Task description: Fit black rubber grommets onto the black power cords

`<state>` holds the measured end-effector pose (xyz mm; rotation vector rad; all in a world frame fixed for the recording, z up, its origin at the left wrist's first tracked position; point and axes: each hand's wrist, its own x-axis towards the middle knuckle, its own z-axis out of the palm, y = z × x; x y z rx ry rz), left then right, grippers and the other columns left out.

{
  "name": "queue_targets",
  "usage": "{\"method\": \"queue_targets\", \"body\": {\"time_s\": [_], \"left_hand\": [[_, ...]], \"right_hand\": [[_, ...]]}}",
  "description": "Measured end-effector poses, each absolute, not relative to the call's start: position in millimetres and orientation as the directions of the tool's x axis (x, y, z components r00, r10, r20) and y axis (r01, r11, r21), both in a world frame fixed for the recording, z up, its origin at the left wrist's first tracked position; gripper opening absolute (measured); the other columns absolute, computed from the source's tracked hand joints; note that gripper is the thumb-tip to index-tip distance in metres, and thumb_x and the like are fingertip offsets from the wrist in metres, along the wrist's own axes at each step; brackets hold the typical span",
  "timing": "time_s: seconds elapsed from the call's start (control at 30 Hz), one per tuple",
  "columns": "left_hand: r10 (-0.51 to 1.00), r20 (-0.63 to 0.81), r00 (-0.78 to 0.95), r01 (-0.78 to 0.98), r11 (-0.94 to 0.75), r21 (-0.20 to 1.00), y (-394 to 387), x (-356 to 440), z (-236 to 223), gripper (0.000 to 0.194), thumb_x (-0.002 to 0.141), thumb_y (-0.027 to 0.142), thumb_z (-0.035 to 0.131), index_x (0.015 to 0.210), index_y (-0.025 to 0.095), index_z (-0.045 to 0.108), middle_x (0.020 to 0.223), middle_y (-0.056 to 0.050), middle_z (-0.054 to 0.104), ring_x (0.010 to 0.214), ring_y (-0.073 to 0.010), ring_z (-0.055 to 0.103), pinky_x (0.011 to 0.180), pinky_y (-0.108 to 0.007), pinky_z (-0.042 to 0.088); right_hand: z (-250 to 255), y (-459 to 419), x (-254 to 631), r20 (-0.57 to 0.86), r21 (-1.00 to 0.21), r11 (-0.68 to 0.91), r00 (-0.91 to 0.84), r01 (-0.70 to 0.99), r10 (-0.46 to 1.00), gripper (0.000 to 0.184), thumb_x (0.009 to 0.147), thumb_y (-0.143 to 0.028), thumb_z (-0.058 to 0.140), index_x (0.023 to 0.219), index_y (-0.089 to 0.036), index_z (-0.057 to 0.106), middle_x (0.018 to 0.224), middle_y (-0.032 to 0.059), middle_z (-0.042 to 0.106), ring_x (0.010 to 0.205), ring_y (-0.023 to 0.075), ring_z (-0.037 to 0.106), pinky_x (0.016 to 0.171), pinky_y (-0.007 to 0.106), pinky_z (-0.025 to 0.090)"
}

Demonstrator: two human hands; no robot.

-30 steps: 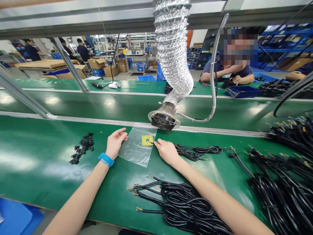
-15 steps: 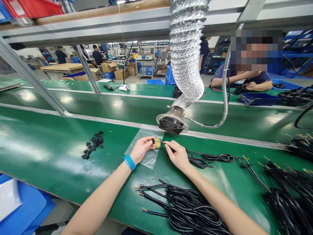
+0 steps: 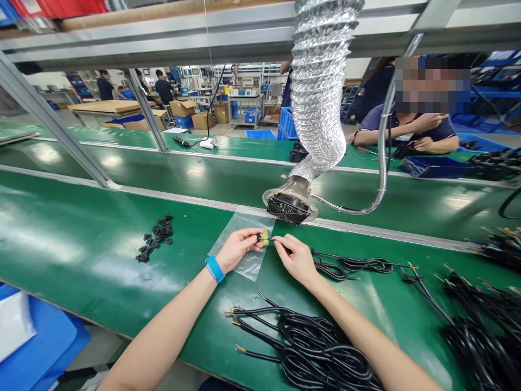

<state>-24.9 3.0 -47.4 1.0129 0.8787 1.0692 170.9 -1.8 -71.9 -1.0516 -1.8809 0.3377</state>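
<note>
Pinched in the fingertips of my left hand [image 3: 236, 248] is a small black plastic part [image 3: 259, 237]. My right hand [image 3: 297, 259] is closed on a thin black cable [image 3: 272, 239], whose end points left and meets the black part; whether it has entered cannot be told. Just behind the fingertips lies a small yellow pad [image 3: 265, 234], partly covered, on a clear plastic bag [image 3: 247, 267]. The held cable seems to lead to a coiled cable [image 3: 334, 270] right of my right hand, though the hand hides the join.
Loose black plastic parts [image 3: 157, 237] lie to the left. Cable bundles with bare coloured wire ends [image 3: 317, 347] fill the front, and more cables [image 3: 476, 326] lie right. A fan [image 3: 288, 209] on a silver duct [image 3: 319, 81] hangs above my hands. Across the bench sits a person [image 3: 407, 127].
My left hand has brought the black part slightly right, and the gap to the cable end has closed. My right hand has barely moved. Across the bench, the person's hand has risen.
</note>
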Motion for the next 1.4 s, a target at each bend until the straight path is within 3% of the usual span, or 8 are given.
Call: {"method": "queue_targets", "body": {"time_s": [0.13, 0.27, 0.37, 0.47, 0.67, 0.97, 1.2, 1.4], "left_hand": [[0.97, -0.052, 0.236, -0.136, 0.086, 0.987, 5, -28, -47, 0.044, 0.073, 0.039, 0.077, 0.108, 0.012, 0.072, 0.09, -0.01, 0.072, 0.071, -0.0143, 0.063, 0.073, -0.029, 0.051], [0.978, -0.001, 0.209, -0.003, 0.002, 1.0, 4, -26, -48, 0.043, 0.074, 0.038, 0.075, 0.108, 0.012, 0.07, 0.084, -0.007, 0.071, 0.07, -0.0148, 0.063, 0.072, -0.029, 0.053], [0.98, 0.048, 0.194, 0.032, -0.055, 0.998, -1, -19, -47, 0.051, 0.075, 0.033, 0.072, 0.122, 0.013, 0.062, 0.085, -0.005, 0.069, 0.074, -0.0161, 0.065, 0.074, -0.03, 0.053], [0.975, 0.146, 0.169, 0.172, -0.175, 0.969, -9, -13, -45, 0.052, 0.08, 0.025, 0.066, 0.13, 0.017, 0.055, 0.087, -0.004, 0.07, 0.08, -0.0166, 0.066, 0.08, -0.031, 0.052], [0.929, 0.303, 0.213, 0.374, -0.364, 0.853, -21, -9, -44, 0.049, 0.083, 0.018, 0.06, 0.131, 0.026, 0.057, 0.092, -0.002, 0.073, 0.089, -0.0202, 0.067, 0.089, -0.035, 0.05], [0.883, 0.357, 0.306, 0.393, -0.459, 0.797, -21, -5, -52, 0.046, 0.088, 0.019, 0.053, 0.133, 0.025, 0.057, 0.102, -0.006, 0.073, 0.094, -0.0212, 0.067, 0.091, -0.034, 0.05], [0.929, 0.335, 0.156, 0.338, -0.369, 0.866, -16, -8, -48, 0.054, 0.083, 0.02, 0.061, 0.137, 0.026, 0.052, 0.094, -0.001, 0.074, 0.09, -0.0194, 0.069, 0.09, -0.034, 0.051], [0.923, 0.328, 0.202, 0.352, -0.381, 0.855, -21, -6, -47, 0.056, 0.083, 0.018, 0.06, 0.137, 0.026, 0.051, 0.091, -0.002, 0.074, 0.088, -0.0193, 0.068, 0.088, -0.033, 0.051]], "right_hand": [[-73, -2, 171, 0.614, -0.569, 0.613, -0.212, 0.548, 0.76, 0.029, 0.096, -0.027, 0.046, 0.099, -0.018, 0.073, 0.069, 0.0016, 0.057, 0.056, 0.0116, 0.054, 0.055, 0.023, 0.041], [-76, -2, 172, 0.67, -0.432, 0.667, -0.28, 0.606, 0.688, 0.027, 0.098, -0.024, 0.045, 0.101, -0.017, 0.071, 0.078, 0.0039, 0.064, 0.062, 0.011, 0.058, 0.058, 0.022, 0.042], [-77, -2, 173, 0.698, -0.303, 0.711, -0.361, 0.635, 0.619, 0.028, 0.099, -0.024, 0.044, 0.102, -0.016, 0.07, 0.077, 0.0046, 0.064, 0.063, 0.0118, 0.057, 0.058, 0.023, 0.039], [-76, -3, 173, 0.671, -0.246, 0.717, -0.419, 0.653, 0.612, 0.03, 0.1, -0.025, 0.041, 0.095, -0.015, 0.07, 0.073, 0.0052, 0.061, 0.06, 0.0127, 0.053, 0.058, 0.025, 0.037], [-77, -7, 171, 0.58, -0.385, 0.716, -0.45, 0.583, 0.679, 0.036, 0.1, -0.024, 0.034, 0.082, -0.016, 0.064, 0.067, 0.0035, 0.055, 0.058, 0.014, 0.051, 0.056, 0.026, 0.035], [-77, -5, 170, 0.453, -0.622, 0.626, -0.437, 0.47, 0.777, 0.041, 0.101, -0.033, 0.034, 0.071, -0.019, 0.059, 0.069, 0.0033, 0.063, 0.064, 0.015, 0.059, 0.062, 0.026, 0.043], [-76, -7, 164, 0.524, -0.673, 0.574, -0.246, 0.466, 0.815, 0.032, 0.098, -0.039, 0.044, 0.09, -0.02, 0.068, 0.072, 0.0043, 0.067, 0.063, 0.0168, 0.062, 0.062, 0.028, 0.049], [-76, -11, 165, 0.538, -0.623, 0.618, -0.31, 0.479, 0.784, 0.034, 0.099, -0.031, 0.039, 0.079, -0.019, 0.064, 0.062, 0.0031, 0.06, 0.056, 0.016, 0.057, 0.057, 0.027, 0.045]]}}
